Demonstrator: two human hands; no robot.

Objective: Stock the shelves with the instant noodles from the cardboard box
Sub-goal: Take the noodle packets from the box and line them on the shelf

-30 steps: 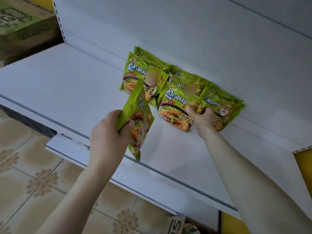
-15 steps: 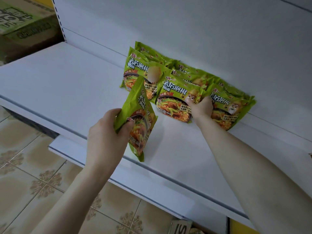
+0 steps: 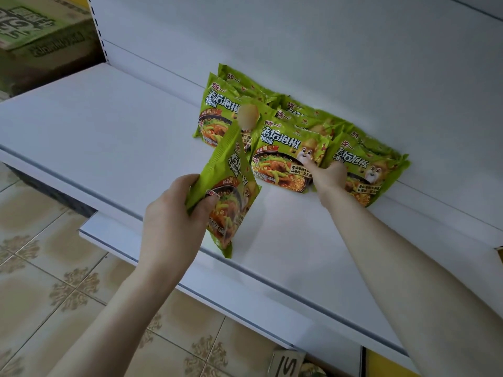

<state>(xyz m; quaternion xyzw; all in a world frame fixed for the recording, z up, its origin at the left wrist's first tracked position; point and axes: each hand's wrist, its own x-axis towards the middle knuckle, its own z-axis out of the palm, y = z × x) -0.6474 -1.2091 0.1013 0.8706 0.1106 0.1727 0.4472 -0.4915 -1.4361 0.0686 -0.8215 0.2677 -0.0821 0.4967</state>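
Note:
Several green instant noodle packs lean in rows against the back wall of the white shelf [image 3: 95, 137]. My left hand [image 3: 174, 221] grips one green noodle pack [image 3: 231, 191] by its left edge, held upright above the shelf's front half. My right hand [image 3: 328, 175] reaches to the back and rests between the middle front pack [image 3: 283, 159] and the right front pack [image 3: 364, 170], with a finger touching the middle pack's face. A left front pack [image 3: 217, 112] stands behind the held one.
A green and brown cardboard box [image 3: 35, 42] stands at the top left beyond the shelf upright. A lower shelf edge [image 3: 114, 240] juts out below. Patterned floor tiles [image 3: 54, 281] lie underneath. The shelf's left half is bare white.
My right hand has shifted slightly along the packs at the back and now points at the middle pack. My left hand has kept the held pack at about the same spot.

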